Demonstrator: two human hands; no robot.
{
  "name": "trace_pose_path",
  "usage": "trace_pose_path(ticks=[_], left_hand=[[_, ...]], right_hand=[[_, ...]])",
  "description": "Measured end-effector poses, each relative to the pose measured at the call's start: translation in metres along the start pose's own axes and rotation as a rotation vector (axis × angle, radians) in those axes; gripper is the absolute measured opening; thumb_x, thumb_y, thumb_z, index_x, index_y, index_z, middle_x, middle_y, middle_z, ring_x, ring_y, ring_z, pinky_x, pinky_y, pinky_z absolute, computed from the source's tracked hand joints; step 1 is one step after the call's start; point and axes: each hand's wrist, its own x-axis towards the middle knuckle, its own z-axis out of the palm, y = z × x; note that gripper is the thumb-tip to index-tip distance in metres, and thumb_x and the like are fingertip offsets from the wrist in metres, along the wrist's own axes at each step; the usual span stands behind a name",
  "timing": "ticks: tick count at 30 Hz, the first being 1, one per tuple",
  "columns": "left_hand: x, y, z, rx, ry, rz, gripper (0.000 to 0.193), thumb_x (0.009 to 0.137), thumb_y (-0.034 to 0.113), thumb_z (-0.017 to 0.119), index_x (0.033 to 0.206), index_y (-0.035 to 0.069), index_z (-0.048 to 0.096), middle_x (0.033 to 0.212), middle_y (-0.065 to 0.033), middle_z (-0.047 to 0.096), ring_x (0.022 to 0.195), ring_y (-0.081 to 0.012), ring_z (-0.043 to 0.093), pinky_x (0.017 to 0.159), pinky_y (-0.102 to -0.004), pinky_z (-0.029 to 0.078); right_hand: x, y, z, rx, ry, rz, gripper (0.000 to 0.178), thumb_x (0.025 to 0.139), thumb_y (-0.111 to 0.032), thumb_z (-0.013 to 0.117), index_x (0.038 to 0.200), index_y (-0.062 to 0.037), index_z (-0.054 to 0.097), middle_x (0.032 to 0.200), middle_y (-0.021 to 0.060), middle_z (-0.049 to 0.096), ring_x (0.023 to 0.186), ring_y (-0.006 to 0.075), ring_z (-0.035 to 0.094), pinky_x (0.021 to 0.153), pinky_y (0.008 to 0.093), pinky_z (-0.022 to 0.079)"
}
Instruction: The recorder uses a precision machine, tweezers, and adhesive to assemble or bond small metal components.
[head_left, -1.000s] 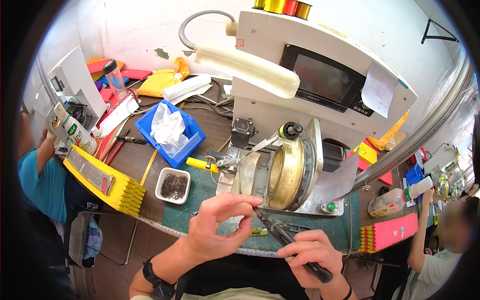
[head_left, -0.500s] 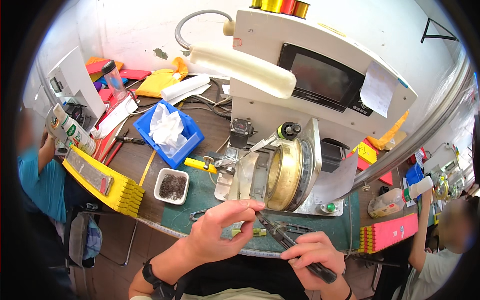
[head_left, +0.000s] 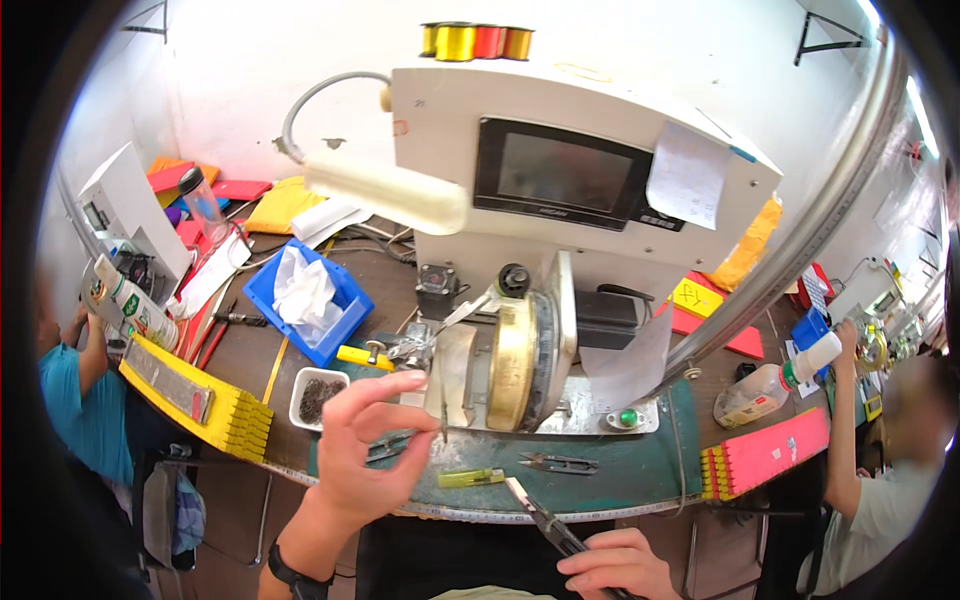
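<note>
My left hand is raised over the green mat, left of the brass ring on the machine. Its thumb and forefinger curl together in a pinch by a thin dark sliver, too small to name. Lower right, my right hand is closed round a slim black utility knife, whose pale, shiny tip points up and left. Between the hands on the mat lie a yellow-green handled tool and dark thread snips. Another pair of snips is partly hidden behind my left hand.
A white tray of dark small bits and a blue bin with white tissue stand left. Behind rises the white machine housing with its screen. Stacked yellow trays and a pink stack flank the bench; people sit at both sides.
My hands have moved apart: the left went left, away from the knife tip, and the right went down with the knife. The view has shifted, showing more of the mat and the snips.
</note>
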Motion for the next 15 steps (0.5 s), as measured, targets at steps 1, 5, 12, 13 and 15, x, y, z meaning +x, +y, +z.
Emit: trace_pose_path(ticks=[1, 5, 12, 13, 15], left_hand=[[0.003, 0.0, -0.003, -0.005, -0.004, 0.012, 0.078, 0.075, -0.016, 0.073, 0.14, 0.004, 0.034, 0.107, -0.0162, 0.074, 0.113, -0.0256, 0.069, 0.109, -0.0411, 0.042], [0.027, 0.003, -0.007, 0.159, 0.028, -0.012, 0.066, 0.078, -0.01, 0.074, 0.136, 0.001, 0.044, 0.103, -0.0066, 0.077, 0.126, -0.0247, 0.064, 0.114, -0.0437, 0.037], [0.073, 0.003, 0.005, 0.354, -0.222, 0.146, 0.071, 0.078, -0.002, 0.077, 0.141, 0.003, 0.046, 0.099, -0.0021, 0.078, 0.137, -0.0284, 0.056, 0.127, -0.059, 0.012], [0.077, 0.004, 0.01, 0.346, -0.223, 0.156, 0.071, 0.078, -0.002, 0.077, 0.141, 0.003, 0.046, 0.099, -0.0021, 0.078, 0.137, -0.0284, 0.056, 0.127, -0.059, 0.012], [0.083, 0.005, 0.021, 0.216, -0.27, 0.051, 0.075, 0.077, -0.002, 0.076, 0.145, 0.002, 0.045, 0.1, -0.0025, 0.078, 0.135, -0.0285, 0.057, 0.127, -0.0598, 0.012]], right_hand=[[-0.001, -0.003, -0.002, -0.009, 0.01, -0.004, 0.014, 0.089, 0.002, 0.076, 0.1, -0.005, 0.07, 0.104, 0.0134, 0.075, 0.094, 0.0297, 0.069, 0.088, 0.0402, 0.053], [-0.014, -0.003, -0.011, -0.158, 0.037, 0.117, 0.019, 0.087, 0.009, 0.073, 0.102, -0.0013, 0.068, 0.107, 0.0151, 0.073, 0.097, 0.0323, 0.069, 0.087, 0.0396, 0.053], [-0.049, 0.009, -0.02, -0.419, 0.062, 0.432, 0.034, 0.091, 0.011, 0.063, 0.123, -0.0018, 0.061, 0.124, 0.0176, 0.063, 0.118, 0.0398, 0.058, 0.1, 0.0421, 0.046], [-0.051, 0.012, -0.021, -0.428, 0.07, 0.433, 0.034, 0.091, 0.011, 0.063, 0.123, -0.0018, 0.061, 0.124, 0.0176, 0.063, 0.118, 0.0398, 0.058, 0.1, 0.0421, 0.046], [-0.053, 0.02, -0.021, -0.487, 0.061, 0.421, 0.026, 0.096, 0.004, 0.061, 0.122, -0.0016, 0.061, 0.123, 0.0161, 0.064, 0.117, 0.035, 0.06, 0.099, 0.042, 0.047]])
